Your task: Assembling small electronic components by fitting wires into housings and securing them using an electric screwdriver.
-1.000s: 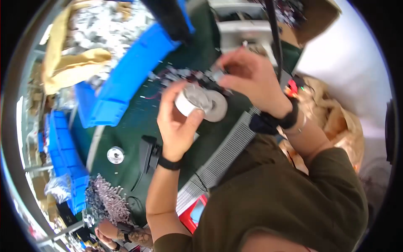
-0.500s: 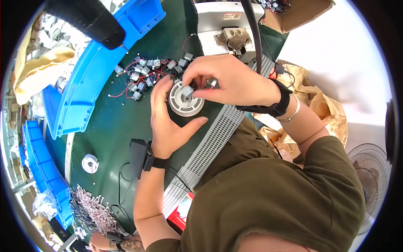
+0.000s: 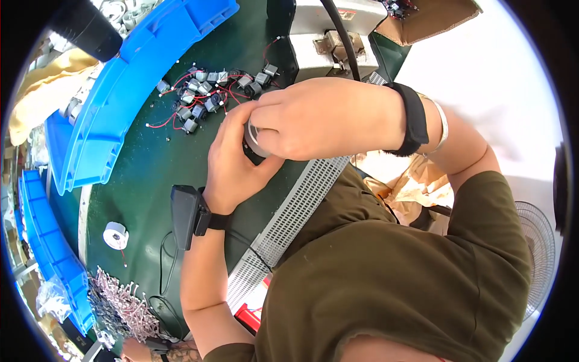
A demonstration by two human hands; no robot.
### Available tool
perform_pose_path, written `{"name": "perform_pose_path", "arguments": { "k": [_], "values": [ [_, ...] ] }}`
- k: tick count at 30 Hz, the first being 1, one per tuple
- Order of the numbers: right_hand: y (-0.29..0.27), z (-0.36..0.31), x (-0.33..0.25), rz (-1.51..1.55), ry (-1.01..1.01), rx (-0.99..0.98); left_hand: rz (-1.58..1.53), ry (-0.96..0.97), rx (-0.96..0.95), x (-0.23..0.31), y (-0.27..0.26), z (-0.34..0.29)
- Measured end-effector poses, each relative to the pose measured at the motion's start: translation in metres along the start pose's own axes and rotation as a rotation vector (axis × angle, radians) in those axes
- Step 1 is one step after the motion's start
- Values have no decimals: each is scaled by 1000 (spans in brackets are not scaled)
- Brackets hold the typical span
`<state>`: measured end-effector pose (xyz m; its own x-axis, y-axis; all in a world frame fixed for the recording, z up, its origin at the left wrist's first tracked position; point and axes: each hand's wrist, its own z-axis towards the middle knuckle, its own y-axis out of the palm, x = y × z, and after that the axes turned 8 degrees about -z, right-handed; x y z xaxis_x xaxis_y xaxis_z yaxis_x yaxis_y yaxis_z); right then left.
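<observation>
White round plastic housing [image 3: 256,143] is located between both hands, over the green tabletop [image 3: 145,205]; only part of its rim is visible. Left hand [image 3: 234,166] is curled about the housing's left side, fingers along the far edge and thumb along the near edge, gripping it. Right hand [image 3: 322,117] covers the housing from above and the right, fingers bent down; the fingertips are hidden, so whether they pinch anything cannot be told.

Just beyond the hands lies a loose pile of small grey metal motors with red wires [image 3: 205,88], some touching one another. A long blue plastic bin [image 3: 114,130] stands left of the pile. Second white round housing, with a thin wire [image 3: 115,235], rests apart on the tabletop, left of the left forearm. Nearer the lower left is a heap of pale pink wires [image 3: 123,298]; a co-worker's hand [image 3: 136,350] shows below it. Perforated light-grey strip [image 3: 286,220] runs along the table edge beside the person's body.
</observation>
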<state>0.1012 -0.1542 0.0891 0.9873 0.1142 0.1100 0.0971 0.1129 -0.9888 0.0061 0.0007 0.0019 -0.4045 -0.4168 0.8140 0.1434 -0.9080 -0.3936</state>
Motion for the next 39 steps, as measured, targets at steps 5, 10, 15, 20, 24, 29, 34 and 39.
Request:
{"name": "perform_pose_path", "arguments": {
  "k": [5,10,15,20,24,29,34,39],
  "values": [
    [-15,2,19,373,45,256,-26,55,102,4,-6,-4],
    [-24,42,27,348,500,896,227,378,106,0,-7,-4],
    [-77,98,79,1165,84,1067,196,355,129,2,3,-8],
    [-94,85,94,1355,-80,880,172,292,128,-2,5,-13],
    [-104,11,58,1112,205,1084,152,268,97,0,1,-10],
    [-63,-36,48,949,593,1147,175,241,98,-10,-4,-17],
    [-45,-60,51,1048,676,1180,188,227,66,-15,-4,-19],
    [-43,-59,51,1050,732,1170,175,229,64,-15,-4,-21]
  ]
}}
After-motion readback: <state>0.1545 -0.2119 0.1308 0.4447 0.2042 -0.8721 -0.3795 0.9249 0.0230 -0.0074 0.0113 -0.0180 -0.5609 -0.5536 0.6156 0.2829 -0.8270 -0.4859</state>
